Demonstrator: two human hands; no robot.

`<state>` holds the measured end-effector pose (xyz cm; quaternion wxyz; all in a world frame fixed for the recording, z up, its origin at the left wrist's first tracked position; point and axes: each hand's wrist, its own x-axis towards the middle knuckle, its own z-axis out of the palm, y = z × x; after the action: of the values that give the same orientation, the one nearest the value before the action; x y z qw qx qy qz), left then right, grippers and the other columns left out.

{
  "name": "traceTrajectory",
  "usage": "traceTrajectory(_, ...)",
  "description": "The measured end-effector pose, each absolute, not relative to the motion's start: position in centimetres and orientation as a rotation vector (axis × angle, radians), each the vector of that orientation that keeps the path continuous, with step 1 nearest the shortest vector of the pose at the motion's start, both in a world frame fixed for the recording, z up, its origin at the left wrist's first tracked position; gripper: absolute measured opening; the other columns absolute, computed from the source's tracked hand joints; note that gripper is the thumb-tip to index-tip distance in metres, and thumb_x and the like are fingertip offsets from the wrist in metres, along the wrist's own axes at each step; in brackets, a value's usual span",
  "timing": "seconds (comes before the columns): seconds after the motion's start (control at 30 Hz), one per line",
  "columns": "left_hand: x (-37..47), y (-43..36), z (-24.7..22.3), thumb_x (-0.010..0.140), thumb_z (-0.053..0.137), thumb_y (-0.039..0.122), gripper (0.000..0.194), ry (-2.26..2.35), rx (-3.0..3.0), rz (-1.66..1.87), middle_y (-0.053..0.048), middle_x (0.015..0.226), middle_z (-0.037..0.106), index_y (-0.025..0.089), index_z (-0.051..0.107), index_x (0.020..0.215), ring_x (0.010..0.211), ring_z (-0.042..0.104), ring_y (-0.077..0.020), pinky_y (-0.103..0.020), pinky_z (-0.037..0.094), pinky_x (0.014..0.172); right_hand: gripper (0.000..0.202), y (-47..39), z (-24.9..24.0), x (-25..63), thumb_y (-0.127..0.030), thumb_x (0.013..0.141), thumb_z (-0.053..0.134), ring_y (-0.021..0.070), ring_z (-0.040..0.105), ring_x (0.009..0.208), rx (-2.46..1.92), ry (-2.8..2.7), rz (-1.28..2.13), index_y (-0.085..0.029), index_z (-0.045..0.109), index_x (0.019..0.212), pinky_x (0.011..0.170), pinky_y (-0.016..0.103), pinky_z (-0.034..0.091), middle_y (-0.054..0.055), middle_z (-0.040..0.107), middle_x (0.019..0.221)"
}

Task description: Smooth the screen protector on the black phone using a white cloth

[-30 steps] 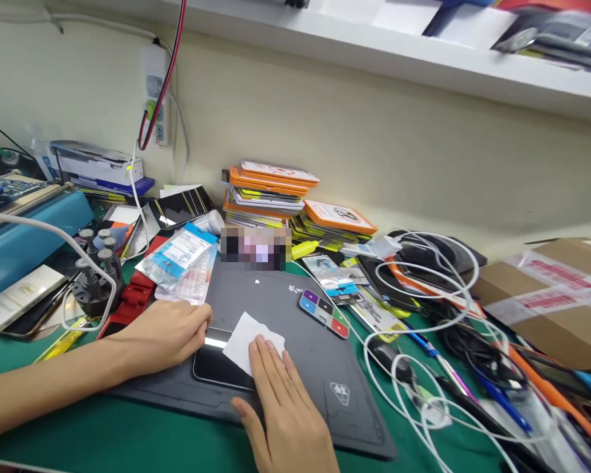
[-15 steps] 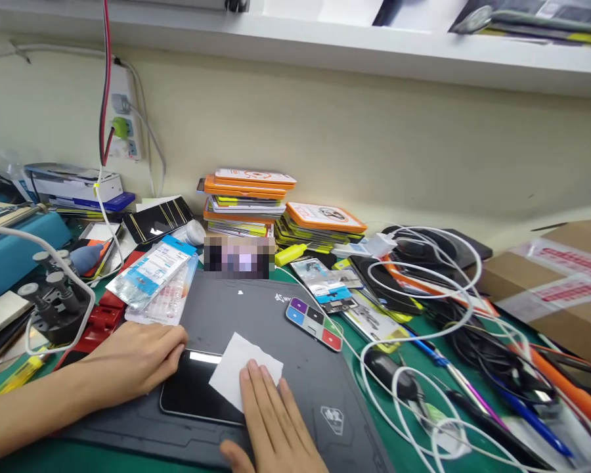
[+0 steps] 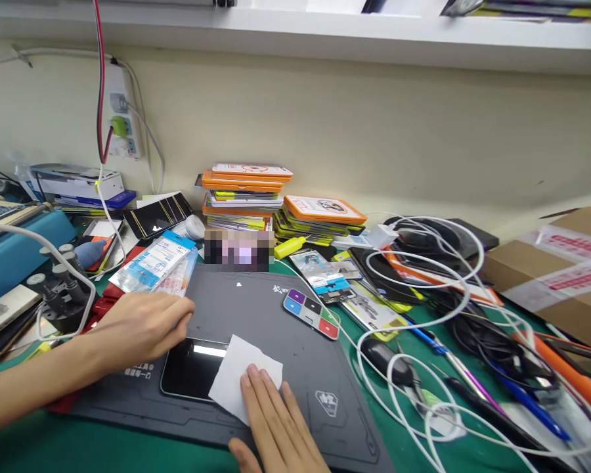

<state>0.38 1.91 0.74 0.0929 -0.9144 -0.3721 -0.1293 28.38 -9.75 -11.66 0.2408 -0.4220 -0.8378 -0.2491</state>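
A phone (image 3: 190, 371) with a black glossy face lies on the dark grey mat (image 3: 226, 295). A white cloth or paper (image 3: 236, 378) covers its right part. My right hand (image 3: 278, 420) lies flat on the white sheet, its fingers stretched out side by side and the thumb apart. At the phone's upper left corner rests my left hand (image 3: 152, 325), fingers curled; what lies under them, if anything, is hidden. A card with coloured squares (image 3: 311, 314) lies farther up on the mat.
Stacked orange-edged packets (image 3: 246, 187) stand by the wall. White cables (image 3: 404, 335), pens and tools crowd the right side, beside a cardboard box (image 3: 561, 263). At left are a black tool holder (image 3: 62, 309), a blue device (image 3: 29, 249) and blue-white packets (image 3: 152, 263).
The view has shifted slightly. My left hand has lifted a little along the phone's edge and moved slightly away. My right hand remains on the white sheet, nearly in the same place.
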Motion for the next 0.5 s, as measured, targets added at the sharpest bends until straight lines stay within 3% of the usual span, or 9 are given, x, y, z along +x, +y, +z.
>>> traceTrajectory(0.1, 1.6, 4.4, 1.2, 0.111, 0.046, 0.032, 0.031, -1.156, -2.566, -0.299, -0.013, 0.114, 0.076, 0.018, 0.07, 0.125, 0.1, 0.073, -0.0303, -0.041, 0.055, 0.086, 0.069, -9.5, -11.9, 28.5, -0.047, 0.115, 0.037, 0.0289, 0.072, 0.131, -1.142, -2.277, -0.668, 0.001, 0.035, 0.166, 0.103, 0.04, 0.066, 0.015, 0.063, 0.152)
traceTrajectory(0.17, 2.4, 6.3, 1.0, 0.11, 0.053, 0.045, 0.051, -1.24, -2.47, -0.23, -0.023, 0.139, 0.068, 0.013, 0.059, 0.15, 0.125, 0.065, -0.0406, -0.054, 0.052, 0.103, 0.073, -9.4, -12.1, 28.5, -0.047, 0.116, 0.037, 0.0282, 0.073, 0.128, -1.116, -2.282, -0.641, 0.001, 0.027, 0.169, 0.101, 0.038, 0.066, 0.014, 0.065, 0.149)
traceTrajectory(0.23, 3.0, 8.0, 0.5, 0.11, 0.053, 0.054, 0.065, -1.283, -2.443, -0.218, -0.028, 0.158, 0.053, 0.012, 0.051, 0.159, 0.146, 0.051, -0.0447, -0.06, 0.044, 0.116, 0.075, -9.4, -12.1, 28.6, -0.049, 0.115, 0.038, 0.0276, 0.075, 0.125, -1.098, -2.277, -0.61, 0.0, 0.022, 0.17, 0.1, 0.037, 0.067, 0.013, 0.068, 0.146)
traceTrajectory(0.33, 3.5, 10.2, -0.5, 0.111, 0.05, 0.055, 0.063, -1.298, -2.456, -0.222, -0.026, 0.169, 0.04, 0.017, 0.05, 0.162, 0.158, 0.04, -0.0423, -0.061, 0.034, 0.126, 0.073, -9.4, -11.9, 28.4, -0.048, 0.117, 0.031, 0.0275, 0.075, 0.125, -1.162, -2.228, -0.571, -0.003, 0.017, 0.172, 0.102, 0.039, 0.066, 0.012, 0.07, 0.144)
traceTrajectory(0.5, 3.7, 12.1, -1.1, 0.112, 0.049, 0.055, 0.061, -1.332, -2.477, -0.257, -0.023, 0.174, 0.033, 0.024, 0.047, 0.165, 0.16, 0.037, -0.0413, -0.063, 0.032, 0.127, 0.072, -9.8, -12.0, 27.7, -0.049, 0.116, 0.034, 0.0267, 0.074, 0.127, -1.17, -2.189, -0.496, -0.006, 0.02, 0.173, 0.107, 0.036, 0.063, 0.011, 0.07, 0.145)
